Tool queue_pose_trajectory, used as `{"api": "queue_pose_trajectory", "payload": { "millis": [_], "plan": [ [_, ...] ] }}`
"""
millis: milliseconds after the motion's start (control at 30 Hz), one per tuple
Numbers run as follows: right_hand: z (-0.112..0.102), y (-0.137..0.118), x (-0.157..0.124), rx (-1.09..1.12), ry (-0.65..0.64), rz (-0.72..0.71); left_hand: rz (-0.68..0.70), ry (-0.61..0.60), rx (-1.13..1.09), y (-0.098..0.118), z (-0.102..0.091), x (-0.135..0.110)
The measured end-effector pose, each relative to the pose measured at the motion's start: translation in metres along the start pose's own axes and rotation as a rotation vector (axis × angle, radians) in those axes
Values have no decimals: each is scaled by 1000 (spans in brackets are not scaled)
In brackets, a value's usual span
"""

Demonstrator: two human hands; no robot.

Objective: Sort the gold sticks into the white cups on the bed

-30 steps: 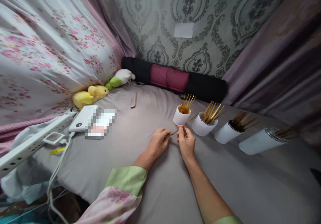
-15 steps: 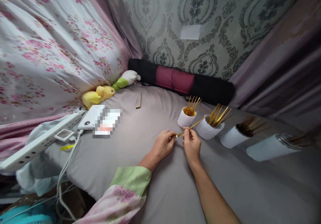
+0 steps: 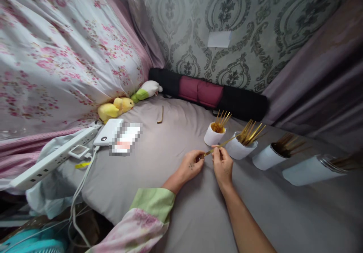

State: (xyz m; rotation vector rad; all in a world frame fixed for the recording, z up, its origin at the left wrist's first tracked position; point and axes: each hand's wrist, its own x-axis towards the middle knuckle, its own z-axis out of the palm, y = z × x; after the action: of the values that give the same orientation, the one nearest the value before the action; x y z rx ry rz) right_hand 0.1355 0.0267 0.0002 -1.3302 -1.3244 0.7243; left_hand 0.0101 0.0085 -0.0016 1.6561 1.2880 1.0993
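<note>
My left hand (image 3: 190,167) is closed, its thumb and fingertips pinching the near end of a thin gold-coloured stick (image 3: 225,141). Close beside it, my right hand (image 3: 222,167) pinches the same stick further along. The stick slants up to the right, its far end in front of a white cup (image 3: 236,150) full of gold sticks. A smaller white cup (image 3: 213,136) with gold sticks stands just beyond my hands. Another thin stick with a bent end (image 3: 162,115) lies alone on the grey sheet (image 3: 170,139).
Further right are a white container (image 3: 262,160) and a tall pale one (image 3: 303,172), both with darker sticks. At the back lies a black and maroon roll (image 3: 202,90). Plush toys (image 3: 116,108), a white power bank (image 3: 109,132) and a power strip (image 3: 53,158) are at left.
The whole view has shifted slightly, so everything appears a little further right. Both hands keep their pinch on the stick, with hardly any change between them.
</note>
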Motion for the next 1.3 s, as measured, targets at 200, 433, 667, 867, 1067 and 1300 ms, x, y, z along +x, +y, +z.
{"api": "queue_pose_trajectory", "payload": {
  "millis": [200,433,667,867,1067,1300],
  "plan": [
    [-5,-3,4,-7,-33,-17,-159,-87,-383,2,4,2],
    [-11,-7,8,20,-101,24,-304,-179,-685,3,-1,2],
    [-16,-7,11,45,-151,23,-336,-272,-881,-5,-2,0],
    [-18,-7,12,7,-175,25,-338,-306,-915,-8,-3,-1],
    [-23,-14,16,-20,-161,6,-371,-301,-921,-7,-3,-2],
    [-32,-22,30,6,-87,-15,-382,-311,-916,-8,-2,-3]
  ]
}}
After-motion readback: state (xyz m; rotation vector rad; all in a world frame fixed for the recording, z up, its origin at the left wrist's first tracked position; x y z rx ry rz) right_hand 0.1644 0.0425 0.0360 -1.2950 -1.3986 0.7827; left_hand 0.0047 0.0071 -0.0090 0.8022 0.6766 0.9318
